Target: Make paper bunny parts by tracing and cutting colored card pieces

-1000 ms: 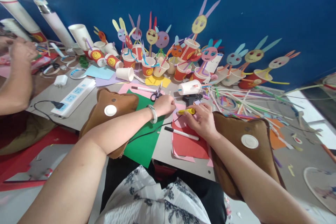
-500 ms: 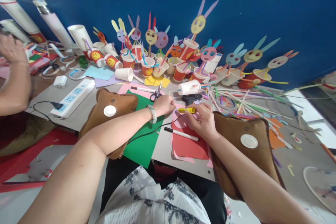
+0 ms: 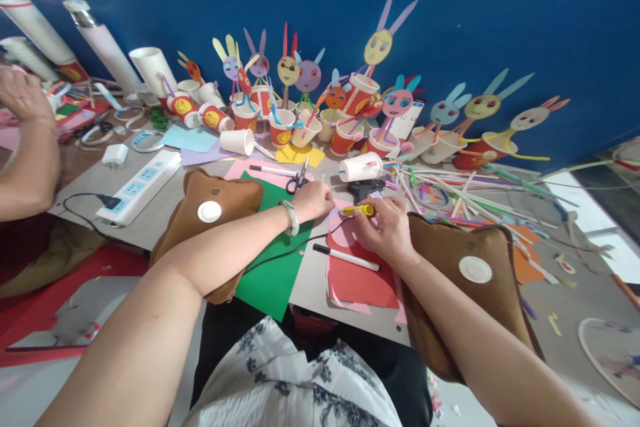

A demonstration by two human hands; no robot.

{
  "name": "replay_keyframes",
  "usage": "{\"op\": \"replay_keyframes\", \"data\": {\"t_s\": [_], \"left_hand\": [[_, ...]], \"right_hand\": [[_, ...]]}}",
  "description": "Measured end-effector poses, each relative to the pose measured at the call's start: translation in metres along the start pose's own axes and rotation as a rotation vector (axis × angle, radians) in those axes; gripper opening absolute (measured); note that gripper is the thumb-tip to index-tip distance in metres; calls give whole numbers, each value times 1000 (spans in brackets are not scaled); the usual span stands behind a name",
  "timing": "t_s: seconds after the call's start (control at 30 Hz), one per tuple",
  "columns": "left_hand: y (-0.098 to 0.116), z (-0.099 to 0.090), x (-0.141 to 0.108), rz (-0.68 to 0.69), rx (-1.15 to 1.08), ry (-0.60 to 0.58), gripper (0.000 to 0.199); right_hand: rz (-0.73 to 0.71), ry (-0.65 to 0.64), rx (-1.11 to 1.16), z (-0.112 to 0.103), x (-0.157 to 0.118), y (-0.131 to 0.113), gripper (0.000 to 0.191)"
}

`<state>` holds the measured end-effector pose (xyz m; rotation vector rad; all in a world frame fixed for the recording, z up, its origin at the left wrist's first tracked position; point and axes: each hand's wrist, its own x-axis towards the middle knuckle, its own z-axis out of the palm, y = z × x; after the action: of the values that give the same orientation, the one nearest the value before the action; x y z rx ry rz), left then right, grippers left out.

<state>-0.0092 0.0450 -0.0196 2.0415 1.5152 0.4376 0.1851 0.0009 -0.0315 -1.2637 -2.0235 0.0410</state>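
My right hand (image 3: 389,230) is closed around a short yellow marker (image 3: 360,211), which points left above pink paper. Just to the left, my left hand (image 3: 313,201) has its fingers curled in; whatever they may hold is hidden. Under that wrist lies a green sheet (image 3: 270,273), with black-handled scissors (image 3: 299,180) right behind the hand. A white pen with a black cap (image 3: 346,257) rests on the red paper (image 3: 365,287) below my right hand. Behind both hands are a black glue gun (image 3: 366,188) and a tipped white paper cup (image 3: 360,167).
Brown cushions (image 3: 470,287) lie beneath my forearms. Several paper cups with rabbit-eared paper faces (image 3: 379,47) line the blue wall. Loose coloured strips (image 3: 465,190) spread to the right. A power strip (image 3: 143,187) sits left, near another person's arm (image 3: 30,147). A black cord crosses the green sheet.
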Motion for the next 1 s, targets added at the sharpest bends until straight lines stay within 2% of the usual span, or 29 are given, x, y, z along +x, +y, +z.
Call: {"op": "replay_keyframes", "data": {"t_s": [0.33, 0.57, 0.7, 0.8, 1.0], "left_hand": [[-1, 1, 1, -3, -24, 2, 14], [-1, 0, 1, -4, -37, 3, 14], [0, -1, 1, -35, -88, -1, 13], [0, -1, 2, -48, -134, -5, 15], [-4, 0, 5, -53, -246, 6, 16]], "right_hand": [[9, 18, -8, 1, 0, -1, 27], [11, 33, -2, 2, 0, -2, 22], [72, 111, 35, -3, -1, -2, 17], [187, 201, 161, -8, 0, 2, 18], [480, 349, 721, -19, 12, 22, 22]]}}
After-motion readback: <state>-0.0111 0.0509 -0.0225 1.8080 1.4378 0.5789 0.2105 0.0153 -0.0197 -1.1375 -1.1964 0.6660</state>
